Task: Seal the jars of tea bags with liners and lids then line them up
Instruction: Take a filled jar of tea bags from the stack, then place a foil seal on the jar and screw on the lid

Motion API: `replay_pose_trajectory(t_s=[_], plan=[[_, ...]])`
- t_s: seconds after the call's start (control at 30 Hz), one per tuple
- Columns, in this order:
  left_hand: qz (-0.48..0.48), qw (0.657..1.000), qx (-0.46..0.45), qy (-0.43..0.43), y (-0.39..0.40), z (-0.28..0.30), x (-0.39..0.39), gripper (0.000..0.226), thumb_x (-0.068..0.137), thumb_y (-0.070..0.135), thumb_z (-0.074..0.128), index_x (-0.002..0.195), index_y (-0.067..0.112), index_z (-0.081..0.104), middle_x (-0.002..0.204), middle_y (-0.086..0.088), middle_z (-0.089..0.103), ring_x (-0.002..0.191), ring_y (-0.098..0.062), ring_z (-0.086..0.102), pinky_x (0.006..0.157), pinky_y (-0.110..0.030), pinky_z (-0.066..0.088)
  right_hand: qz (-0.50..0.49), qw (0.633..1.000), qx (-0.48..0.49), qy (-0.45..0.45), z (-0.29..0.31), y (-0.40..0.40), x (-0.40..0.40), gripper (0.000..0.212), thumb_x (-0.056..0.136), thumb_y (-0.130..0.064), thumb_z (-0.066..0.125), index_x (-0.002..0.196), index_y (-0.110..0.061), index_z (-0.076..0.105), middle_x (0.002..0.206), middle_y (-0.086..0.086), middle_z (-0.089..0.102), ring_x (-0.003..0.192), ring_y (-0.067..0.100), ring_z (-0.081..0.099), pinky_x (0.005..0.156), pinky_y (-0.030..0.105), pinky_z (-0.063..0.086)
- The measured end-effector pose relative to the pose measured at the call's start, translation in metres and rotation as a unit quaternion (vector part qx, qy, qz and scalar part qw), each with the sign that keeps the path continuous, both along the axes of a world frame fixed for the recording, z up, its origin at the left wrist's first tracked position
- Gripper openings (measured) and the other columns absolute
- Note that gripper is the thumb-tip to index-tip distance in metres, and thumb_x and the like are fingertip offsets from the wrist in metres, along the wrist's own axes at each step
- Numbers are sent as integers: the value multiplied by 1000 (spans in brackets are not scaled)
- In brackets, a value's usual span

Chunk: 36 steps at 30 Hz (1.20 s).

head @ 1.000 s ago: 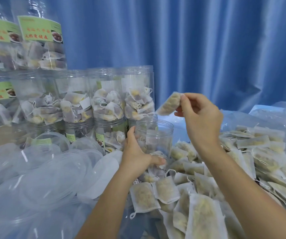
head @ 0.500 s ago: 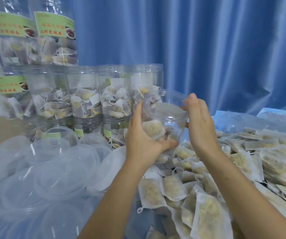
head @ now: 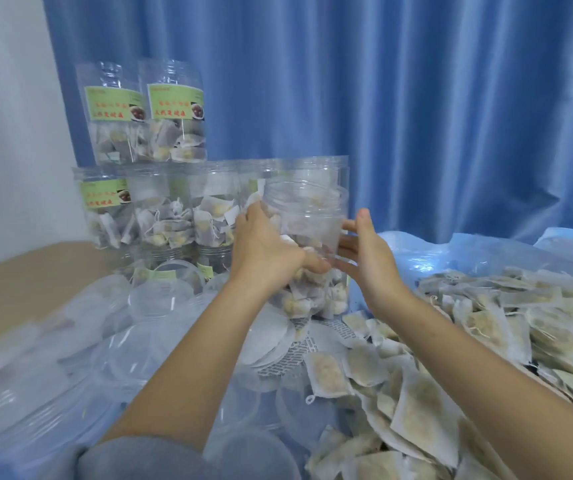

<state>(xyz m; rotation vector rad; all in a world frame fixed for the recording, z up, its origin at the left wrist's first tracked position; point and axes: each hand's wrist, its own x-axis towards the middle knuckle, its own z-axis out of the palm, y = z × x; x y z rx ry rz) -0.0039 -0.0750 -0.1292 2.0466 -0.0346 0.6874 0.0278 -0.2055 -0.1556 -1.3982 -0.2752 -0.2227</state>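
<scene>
Lids (head: pixel 146 344) crowd left of the left hand (head: pixel 271 251) gripping the open jar (head: pixel 307 244), right hand (head: pixel 368 258) flat against it, stacked jars (head: pixel 160 209) blurry behind.

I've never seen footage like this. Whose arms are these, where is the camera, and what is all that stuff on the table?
No machine here: a person wears a camera on the head, looking down at both arms. The left hand grips a clear open jar partly filled with tea bags; the right hand rests open against its other side. Loose tea bags are heaped on the right, clear lids lie on the left, and white round liners lie under the jar. Filled, labelled jars stand stacked before a blue curtain.
</scene>
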Motion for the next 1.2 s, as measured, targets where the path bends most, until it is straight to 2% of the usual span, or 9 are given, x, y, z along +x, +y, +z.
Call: replay_pose_trajectory(t_s=[0.13, 0.23, 0.37, 0.47, 0.6, 0.8, 0.93, 1.03, 1.2], plan=[[37, 998, -21, -35, 20, -15, -21, 97, 34, 31, 93, 117, 16, 45, 119, 1, 49, 110, -18, 49, 82, -29, 40, -44, 971, -233, -9, -20, 14, -3, 18, 95, -25, 50, 90, -17, 66, 90, 6, 68, 82, 25, 66, 81, 41, 55], [59, 995, -28, -80, 35, -26, -34, 112, 32, 29, 93, 131, 18, 42, 127, 0, 46, 117, -18, 47, 95, -32, 42, -20, 926, -377, -10, -26, 28, -9, 17, 92, -16, 52, 83, -12, 67, 75, 7, 65, 65, 22, 64, 69, 37, 57], [60, 988, -3, -141, 46, -50, -45, 119, 39, 25, 94, 141, 25, 32, 133, 12, 36, 110, 9, 32, 87, 3, 24, -15, 869, -494, 13, -40, 47, -7, 26, 86, -25, 61, 96, -2, 68, 90, 14, 68, 83, 28, 66, 77, 40, 57], [58, 986, -1, -158, 50, -64, -43, 118, 40, 24, 93, 141, 26, 33, 137, 8, 38, 110, 10, 31, 87, 1, 22, -59, 849, -524, 41, -50, 53, -1, 30, 78, -38, 69, 70, -11, 58, 72, 6, 57, 76, 25, 61, 61, 30, 51], [59, 990, 5, -130, 52, -77, -32, 115, 43, 26, 93, 142, 23, 33, 140, 3, 38, 123, -3, 34, 91, -5, 23, -84, 894, -431, 86, -61, 47, 5, 20, 70, -21, 77, 75, -4, 69, 66, 9, 62, 64, 12, 55, 46, 18, 36], [46, 992, -56, -100, 49, -93, -17, 119, 41, 38, 92, 142, 21, 31, 141, 3, 41, 130, -13, 40, 108, -36, 36, -123, 956, -238, 115, -71, 25, 8, 17, 71, -11, 68, 56, -4, 67, 47, 1, 57, 40, 10, 51, 58, 29, 52], [27, 979, -172, -108, 46, -94, -13, 117, 39, 32, 93, 140, 27, 33, 132, 15, 48, 125, -4, 45, 105, -26, 36, -166, 970, -149, 96, -67, 16, 10, 23, 84, -15, 56, 74, 3, 67, 64, 8, 64, 63, 21, 63, 71, 40, 57], [23, 980, -174, -96, 45, -95, -11, 118, 39, 41, 89, 141, 28, 31, 134, 16, 46, 126, -2, 43, 106, -25, 35, -231, 965, -118, 47, -54, 11, 10, 17, 92, -22, 47, 88, -11, 59, 76, -2, 59, 85, 29, 63, 79, 49, 54], [14, 999, -31, -12, 34, -96, -5, 118, 41, 76, 64, 144, 42, 18, 124, 4, 30, 117, -9, 32, 103, -24, 29, -295, 944, -38, -139, -40, 18, -7, 9, 97, -16, 46, 102, -23, 43, 50, -19, 57, 50, -9, 57, 58, 7, 45]])
